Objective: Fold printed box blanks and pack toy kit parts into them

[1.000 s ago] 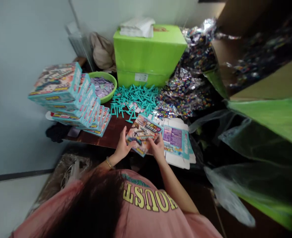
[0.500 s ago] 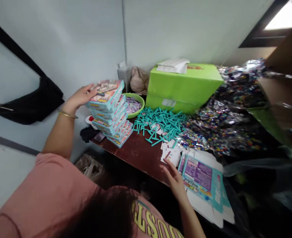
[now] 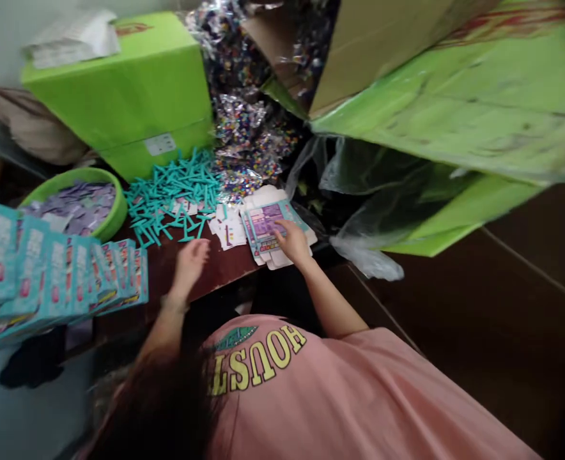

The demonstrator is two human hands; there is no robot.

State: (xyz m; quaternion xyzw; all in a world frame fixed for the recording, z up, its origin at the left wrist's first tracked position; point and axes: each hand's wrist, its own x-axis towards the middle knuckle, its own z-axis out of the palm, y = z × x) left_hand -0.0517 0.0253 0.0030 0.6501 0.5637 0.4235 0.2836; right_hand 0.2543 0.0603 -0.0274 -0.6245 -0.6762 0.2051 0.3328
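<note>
My right hand [image 3: 293,243] is at the near edge of a small pile of flat, unfolded cartons [image 3: 264,220], teal and purple, with its fingers stretched over the top one. I cannot see it grip the carton. My left hand [image 3: 191,263] hovers over the table edge, a little blurred, its fingers loosely bent and nothing visible in them. White printed cards [image 3: 229,231] lie between the two hands. Just beyond the left hand is a heap of teal T-shaped plastic sticks [image 3: 177,191]. A leaning stack of filled teal boxes [image 3: 57,275] stands to the left.
A green basin [image 3: 120,207] holds purple packets. Behind the sticks stands a green carton [image 3: 129,96] with papers [image 3: 71,41] on top. Clear bags of colourful beads [image 3: 244,134] are piled beside it. At the right, a large open green box [image 3: 455,108] has plastic sheeting [image 3: 369,255] hanging out.
My left hand has left the top of the box stack and come right, near the sticks. My right hand has moved onto the flat cartons. The view has swung to the right.
</note>
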